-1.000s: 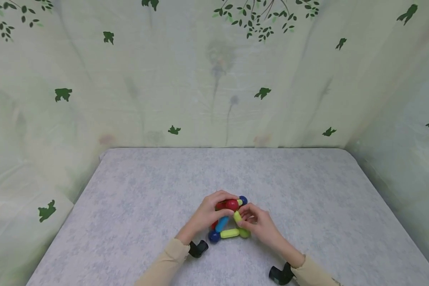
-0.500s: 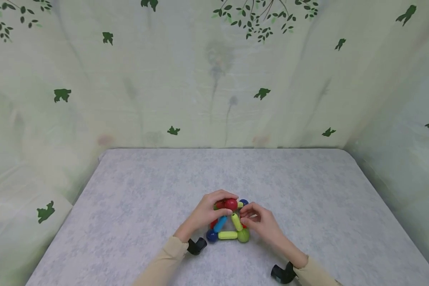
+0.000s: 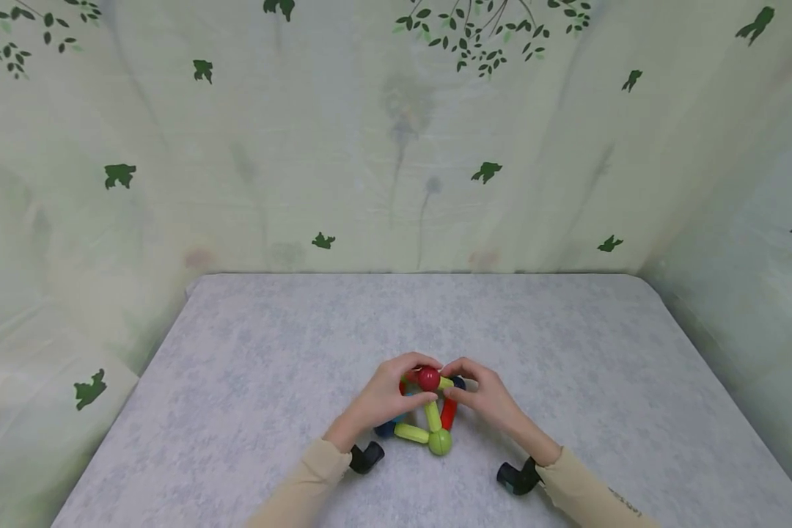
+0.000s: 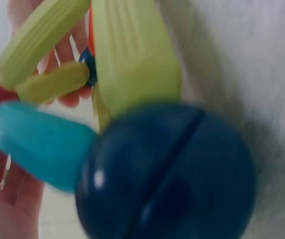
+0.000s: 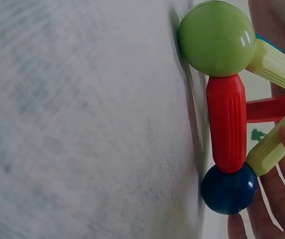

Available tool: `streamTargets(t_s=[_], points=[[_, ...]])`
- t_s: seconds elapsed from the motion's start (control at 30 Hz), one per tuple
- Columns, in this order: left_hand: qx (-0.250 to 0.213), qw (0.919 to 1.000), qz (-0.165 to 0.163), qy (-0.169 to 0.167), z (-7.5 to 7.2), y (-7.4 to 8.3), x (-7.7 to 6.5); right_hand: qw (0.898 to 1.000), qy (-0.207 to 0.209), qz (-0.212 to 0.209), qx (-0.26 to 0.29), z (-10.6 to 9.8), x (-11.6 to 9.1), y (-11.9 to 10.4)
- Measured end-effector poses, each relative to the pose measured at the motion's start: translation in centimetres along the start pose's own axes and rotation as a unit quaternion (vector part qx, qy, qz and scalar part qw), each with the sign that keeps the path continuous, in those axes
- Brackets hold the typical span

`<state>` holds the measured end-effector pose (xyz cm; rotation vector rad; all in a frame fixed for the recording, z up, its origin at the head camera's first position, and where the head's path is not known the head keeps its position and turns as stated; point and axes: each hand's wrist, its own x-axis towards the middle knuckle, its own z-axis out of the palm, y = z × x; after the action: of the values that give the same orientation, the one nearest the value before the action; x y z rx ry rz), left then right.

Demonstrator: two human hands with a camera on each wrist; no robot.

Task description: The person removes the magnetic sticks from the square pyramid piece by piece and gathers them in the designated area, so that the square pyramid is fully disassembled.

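On the mottled grey tabletop (image 3: pixel 290 352), steady the ball-and-rod frame (image 3: pixel 432 416) with the left hand (image 3: pixel 391 392), fingers curled round its red ball (image 3: pixel 429 378), and avoid twisting the yellow-green rod (image 5: pixel 270 150) pinched in the half-closed right hand (image 3: pixel 485 397).

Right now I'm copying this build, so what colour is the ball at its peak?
Red; the peak ball shows best in the head view.
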<state>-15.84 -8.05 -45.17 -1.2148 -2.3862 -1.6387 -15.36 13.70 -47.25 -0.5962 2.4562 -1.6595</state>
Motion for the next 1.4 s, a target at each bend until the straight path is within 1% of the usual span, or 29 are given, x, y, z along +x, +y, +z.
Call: streamTargets(t_s=[0.17,0.2,0.33,0.5,0.67,0.9,0.97,1.03,1.1,1.2,1.27,1.4], points=[[0.066,0.9971,0.006,0.037,0.5,0.2,0.2,1.0,0.0,0.001,-0.014,-0.1,-0.2,0.1],[0.074,0.9964,0.006,0.042,0.7,-0.2,0.1,1.0,0.001,0.001,-0.02,-0.1,-0.2,0.1],[0.09,0.9947,0.008,0.049,0.6,0.0,0.0,0.999,0.001,-0.002,-0.032,-0.1,-0.7,0.0],[0.087,0.9952,0.013,0.042,0.5,-0.2,0.0,1.0,0.001,0.011,-0.021,0.2,-1.2,-0.2],[0.061,0.9975,0.015,0.033,0.5,-0.5,0.1,0.999,0.02,0.025,-0.014,0.8,-1.7,-0.3],[0.016,0.9996,-0.003,0.022,0.5,-0.4,0.2,0.998,0.048,0.035,-0.021,1.6,-2.3,-0.6],[0.008,0.9996,-0.007,0.028,0.4,-0.5,0.3,0.998,0.051,0.033,-0.021,1.7,-2.4,-0.7],[0.009,0.9994,-0.009,0.033,0.1,-0.6,0.4,0.998,0.05,0.035,-0.02,1.8,-2.5,-0.8],[0.02,0.9993,-0.009,0.029,-0.2,-0.7,0.5,0.998,0.048,0.042,-0.018,1.8,-2.6,-0.9],[0.034,0.9993,-0.008,0.012,-0.6,-0.7,0.7,0.997,0.045,0.055,-0.022,1.7,-2.5,-1.0],[0.034,0.9994,-0.002,0.005,-0.7,-0.7,0.7,0.997,0.043,0.061,-0.023,1.5,-2.3,-1.1],[0.033,0.9991,0.017,0.023,-0.6,-0.8,0.8,0.996,0.063,0.054,-0.011,0.9,-1.2,-1.0]])
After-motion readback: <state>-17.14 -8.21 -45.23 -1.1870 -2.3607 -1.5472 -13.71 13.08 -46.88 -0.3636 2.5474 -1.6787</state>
